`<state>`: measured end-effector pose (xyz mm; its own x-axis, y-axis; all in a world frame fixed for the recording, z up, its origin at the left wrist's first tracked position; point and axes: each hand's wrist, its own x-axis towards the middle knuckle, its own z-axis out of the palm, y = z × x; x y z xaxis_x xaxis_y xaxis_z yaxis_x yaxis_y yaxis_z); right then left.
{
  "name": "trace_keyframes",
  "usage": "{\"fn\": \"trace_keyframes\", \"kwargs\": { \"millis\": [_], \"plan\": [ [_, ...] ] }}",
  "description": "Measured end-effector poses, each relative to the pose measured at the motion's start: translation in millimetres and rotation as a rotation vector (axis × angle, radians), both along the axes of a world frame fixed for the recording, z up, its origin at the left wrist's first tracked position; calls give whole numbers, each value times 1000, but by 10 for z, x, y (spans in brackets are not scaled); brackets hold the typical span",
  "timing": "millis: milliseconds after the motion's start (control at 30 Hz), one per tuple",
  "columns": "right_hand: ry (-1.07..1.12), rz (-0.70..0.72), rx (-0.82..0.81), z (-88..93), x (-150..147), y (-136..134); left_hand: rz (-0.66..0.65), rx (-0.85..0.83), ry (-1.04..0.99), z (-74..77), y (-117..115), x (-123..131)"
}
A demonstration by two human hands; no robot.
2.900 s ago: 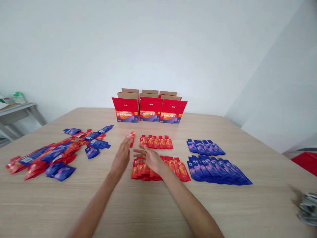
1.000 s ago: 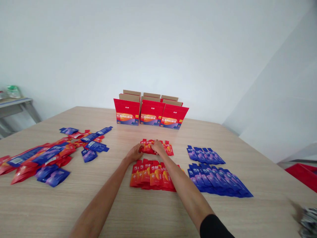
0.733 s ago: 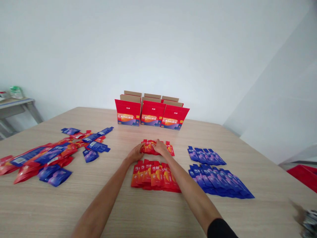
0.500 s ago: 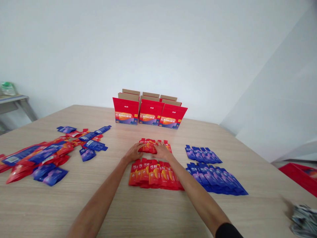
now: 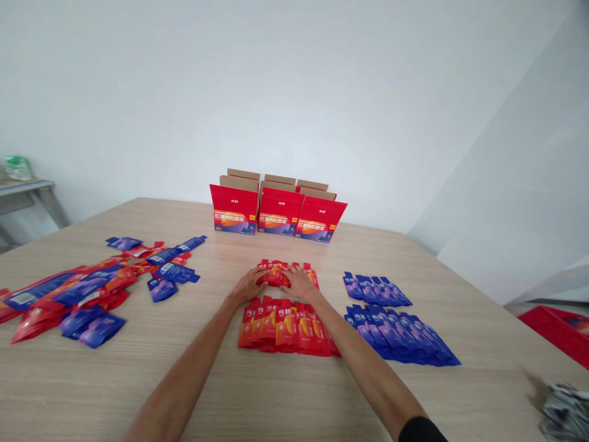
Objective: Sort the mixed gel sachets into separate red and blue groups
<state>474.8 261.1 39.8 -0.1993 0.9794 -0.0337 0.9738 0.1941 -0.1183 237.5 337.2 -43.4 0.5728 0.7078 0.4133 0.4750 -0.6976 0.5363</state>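
In the middle of the table, a short row of overlapping red pouches [image 5: 277,273] lies face up. My left hand [image 5: 247,286] rests at its left end, thumb and fingers apart and touching the pouches. Spread over the right part of that row is my right hand [image 5: 298,282], its fingertips on the pouches and covering some of them. Closer to me lies a longer row of red pouches [image 5: 286,328]; my right forearm passes over its right end. To the right are a short row of blue pouches [image 5: 375,290] and a longer row of blue pouches [image 5: 400,334].
Three open red cartons [image 5: 234,212] stand side by side towards the wall. A loose pile of mixed red and blue pouches [image 5: 92,288] covers the table's left side. At the right edge are a red box [image 5: 556,328] and a crumpled grey-white thing [image 5: 565,411].
Both hands stay on the short red row with almost no movement. The whole view has shifted very slightly; the pouches and cartons look unmoved.
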Motion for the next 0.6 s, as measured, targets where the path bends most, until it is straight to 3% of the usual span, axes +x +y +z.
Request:
{"fn": "trace_keyframes", "kwargs": {
  "millis": [600],
  "plan": [
    [37, 13, 22, -51, -13, 15, 16, -44, -17, -22, 51, 22]
  ]
}}
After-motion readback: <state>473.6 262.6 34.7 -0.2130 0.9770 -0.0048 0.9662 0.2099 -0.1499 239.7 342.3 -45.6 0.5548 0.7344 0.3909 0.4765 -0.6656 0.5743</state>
